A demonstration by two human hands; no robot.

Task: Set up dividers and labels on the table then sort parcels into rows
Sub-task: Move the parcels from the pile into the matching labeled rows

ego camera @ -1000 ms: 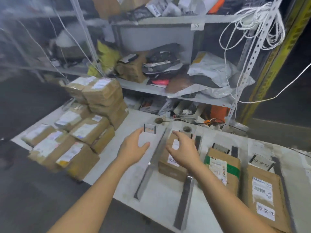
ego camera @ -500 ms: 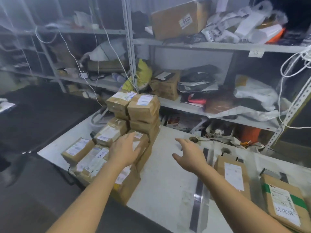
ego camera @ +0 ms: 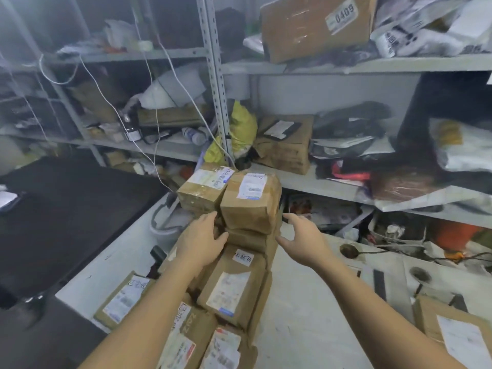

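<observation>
The left hand (ego camera: 202, 241) is open, its fingers straight and reaching forward along the left flank of a stack of brown paper-wrapped parcels; its thumb lies against the parcel in the middle of the stack, and it holds nothing. The right hand (ego camera: 303, 241) is also open and empty, with its fingers spread wide. It sits just beside the right flank of the same stack, and I cannot tell whether it touches.

Between the two hands, at the top of the stack, sits a taped brown parcel with a white shipping label (ego camera: 250, 201). A second brown labelled parcel (ego camera: 202, 187) touches its left side. More brown labelled parcels (ego camera: 234, 286) lie lower and closer to the camera, crowded along the left part of the white tabletop (ego camera: 306, 315). Well apart, at the right edge, lies another brown parcel with a white label (ego camera: 458, 331), and near it a dark flat strip (ego camera: 379, 284) lies on the tabletop.

Behind stands a grey metal shelf (ego camera: 346, 65) packed with bags and a large cardboard box marked 0409 (ego camera: 314, 25).
</observation>
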